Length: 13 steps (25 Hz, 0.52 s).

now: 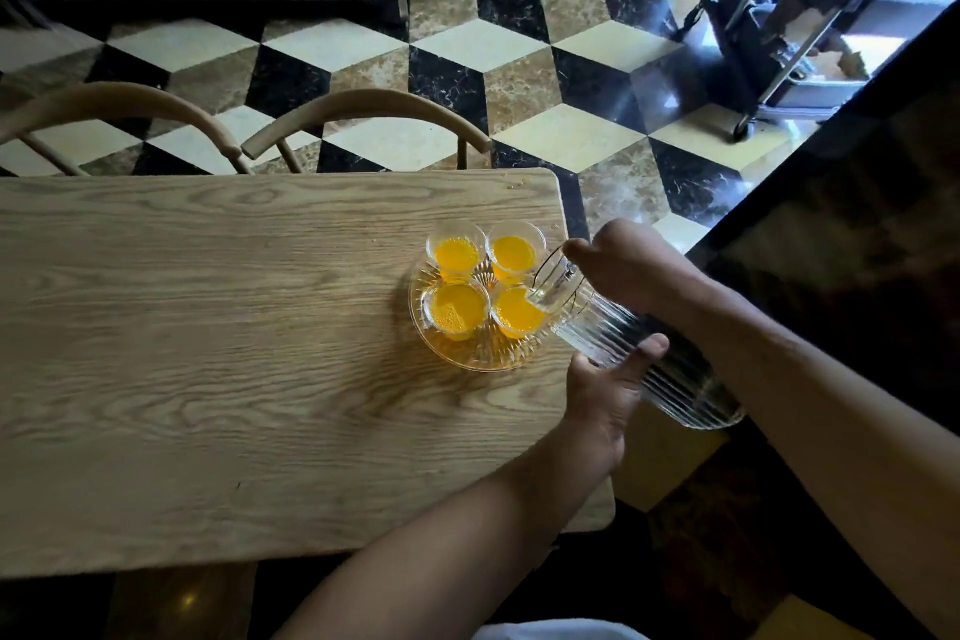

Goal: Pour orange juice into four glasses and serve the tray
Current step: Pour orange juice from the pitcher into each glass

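A round cut-glass tray [470,360] sits near the right end of the wooden table [208,327]. On it stand several small clear glasses, each holding orange juice; the near-right glass [517,314] lies under the spout of a ribbed clear glass jug [634,353]. The jug is tipped far over toward that glass and looks almost empty. My right hand [631,265] grips the jug near its top, at the handle side. My left hand [605,387] supports the jug's body from below, thumb across the ribs.
Two curved wooden chair backs [363,112] stand along the table's far edge. Small juice drops lie near the table's far right corner [514,182]. A dark counter [831,203] runs along the right. A wheeled metal cart [779,42] stands on the chequered floor beyond.
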Tool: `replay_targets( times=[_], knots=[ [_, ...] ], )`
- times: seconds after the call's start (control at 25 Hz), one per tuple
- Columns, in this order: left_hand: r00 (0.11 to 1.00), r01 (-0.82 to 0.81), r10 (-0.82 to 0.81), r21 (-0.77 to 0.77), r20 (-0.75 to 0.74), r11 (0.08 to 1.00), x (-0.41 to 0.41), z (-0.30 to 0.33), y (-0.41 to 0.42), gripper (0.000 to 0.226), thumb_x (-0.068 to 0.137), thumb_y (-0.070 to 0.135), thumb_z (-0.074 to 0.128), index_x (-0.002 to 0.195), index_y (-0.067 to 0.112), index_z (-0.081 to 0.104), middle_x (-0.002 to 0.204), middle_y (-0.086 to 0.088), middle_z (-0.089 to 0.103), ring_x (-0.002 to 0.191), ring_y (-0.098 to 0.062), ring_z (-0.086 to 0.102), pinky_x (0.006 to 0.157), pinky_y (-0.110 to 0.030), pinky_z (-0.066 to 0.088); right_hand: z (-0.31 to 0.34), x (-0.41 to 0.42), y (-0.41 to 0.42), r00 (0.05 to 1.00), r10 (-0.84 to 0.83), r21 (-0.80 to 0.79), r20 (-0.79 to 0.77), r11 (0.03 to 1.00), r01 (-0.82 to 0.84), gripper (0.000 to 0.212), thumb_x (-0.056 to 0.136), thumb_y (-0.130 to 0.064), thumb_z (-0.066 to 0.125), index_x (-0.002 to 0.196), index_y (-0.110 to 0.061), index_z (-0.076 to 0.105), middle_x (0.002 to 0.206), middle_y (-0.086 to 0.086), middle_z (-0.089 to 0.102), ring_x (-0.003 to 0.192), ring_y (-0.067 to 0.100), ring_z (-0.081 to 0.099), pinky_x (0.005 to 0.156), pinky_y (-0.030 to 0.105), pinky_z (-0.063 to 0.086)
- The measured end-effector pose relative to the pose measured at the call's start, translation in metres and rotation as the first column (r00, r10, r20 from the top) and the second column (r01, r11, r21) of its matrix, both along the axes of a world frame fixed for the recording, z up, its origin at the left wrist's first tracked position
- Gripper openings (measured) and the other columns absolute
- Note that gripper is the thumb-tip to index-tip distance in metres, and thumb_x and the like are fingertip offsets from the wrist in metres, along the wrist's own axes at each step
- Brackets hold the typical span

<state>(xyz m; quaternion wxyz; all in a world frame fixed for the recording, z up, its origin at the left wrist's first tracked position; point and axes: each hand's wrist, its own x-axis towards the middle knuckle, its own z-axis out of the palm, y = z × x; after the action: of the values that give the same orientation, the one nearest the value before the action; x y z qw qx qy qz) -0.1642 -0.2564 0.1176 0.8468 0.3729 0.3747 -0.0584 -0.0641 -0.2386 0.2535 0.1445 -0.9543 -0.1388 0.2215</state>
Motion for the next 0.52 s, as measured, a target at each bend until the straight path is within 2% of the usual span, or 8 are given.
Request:
replay_targets(
  times=[0.12, 0.2, 0.32, 0.4, 0.44, 0.48, 0.52],
  knots=[
    [1.0, -0.019, 0.018, 0.093, 0.014, 0.995, -0.014, 0.003, -0.008, 0.091, 0.043, 0.037, 0.103, 0.117, 0.0, 0.067, 0.108, -0.016, 0.079, 0.096, -0.03, 0.077, 0.085, -0.043, 0.063, 0.0, -0.009, -0.021, 0.998, -0.057, 0.089, -0.001, 0.994, 0.057, 0.059, 0.104, -0.048, 0.047, 0.06, -0.008, 0.047, 0.057, 0.005, 0.048, 0.05, 0.02, 0.044, 0.049, 0.028, 0.032],
    [0.999, -0.041, 0.038, 0.148, 0.02, 0.988, -0.023, 0.006, -0.016, 0.072, 0.054, 0.028, 0.099, 0.111, -0.001, 0.067, 0.099, -0.013, 0.079, 0.088, -0.029, 0.078, 0.082, -0.044, 0.064, -0.001, -0.018, -0.04, 0.999, -0.049, 0.164, 0.004, 0.985, 0.048, 0.062, 0.104, -0.053, 0.046, 0.06, -0.008, 0.047, 0.057, 0.007, 0.047, 0.051, 0.022, 0.042, 0.051, 0.031, 0.031],
    [0.999, -0.032, 0.037, 0.273, -0.013, 0.962, -0.04, 0.012, -0.023, 0.074, 0.05, 0.038, 0.1, 0.106, 0.003, 0.066, 0.093, -0.014, 0.078, 0.084, -0.029, 0.078, 0.081, -0.053, 0.064, -0.001, -0.034, -0.061, 0.999, -0.017, 0.343, -0.038, 0.939, 0.029, 0.07, 0.102, -0.057, 0.046, 0.064, 0.001, 0.054, 0.06, 0.012, 0.049, 0.055, 0.025, 0.043, 0.058, 0.034, 0.036],
    [0.999, -0.035, 0.043, 0.361, -0.016, 0.932, -0.055, 0.013, -0.022, 0.07, 0.051, 0.042, 0.099, 0.098, 0.002, 0.064, 0.088, -0.014, 0.075, 0.074, -0.022, 0.071, 0.07, -0.041, 0.064, 0.001, -0.048, -0.069, 0.997, 0.012, 0.464, -0.078, 0.886, 0.026, 0.067, 0.101, -0.056, 0.047, 0.061, -0.002, 0.054, 0.06, 0.018, 0.053, 0.054, 0.024, 0.045, 0.059, 0.036, 0.037],
    [0.999, -0.044, 0.048, 0.388, -0.002, 0.921, -0.064, 0.013, -0.02, 0.066, 0.054, 0.042, 0.098, 0.093, 0.003, 0.062, 0.081, -0.011, 0.068, 0.069, -0.018, 0.062, 0.062, -0.032, 0.059, 0.004, -0.056, -0.069, 0.994, 0.018, 0.518, -0.111, 0.854, 0.042, 0.062, 0.102, -0.052, 0.047, 0.06, -0.006, 0.055, 0.061, 0.016, 0.058, 0.055, 0.021, 0.048, 0.06, 0.035, 0.038],
    [0.999, -0.045, 0.048, 0.406, 0.005, 0.913, -0.072, 0.014, -0.016, 0.066, 0.055, 0.045, 0.097, 0.09, 0.004, 0.06, 0.078, -0.007, 0.061, 0.068, -0.016, 0.055, 0.059, -0.028, 0.052, 0.007, -0.064, -0.069, 0.987, 0.019, 0.56, -0.16, 0.825, 0.075, 0.057, 0.102, -0.046, 0.048, 0.06, -0.01, 0.057, 0.06, 0.008, 0.062, 0.054, 0.018, 0.05, 0.059, 0.033, 0.039],
    [0.999, -0.044, 0.046, 0.43, 0.006, 0.902, -0.08, 0.014, -0.01, 0.073, 0.053, 0.052, 0.097, 0.091, 0.0, 0.061, 0.079, -0.005, 0.059, 0.071, -0.014, 0.053, 0.062, -0.028, 0.048, 0.012, -0.072, -0.067, 0.978, 0.025, 0.588, -0.209, 0.802, 0.105, 0.051, 0.102, -0.04, 0.048, 0.061, -0.012, 0.059, 0.055, -0.002, 0.062, 0.052, 0.015, 0.05, 0.058, 0.031, 0.038]
  ],
)
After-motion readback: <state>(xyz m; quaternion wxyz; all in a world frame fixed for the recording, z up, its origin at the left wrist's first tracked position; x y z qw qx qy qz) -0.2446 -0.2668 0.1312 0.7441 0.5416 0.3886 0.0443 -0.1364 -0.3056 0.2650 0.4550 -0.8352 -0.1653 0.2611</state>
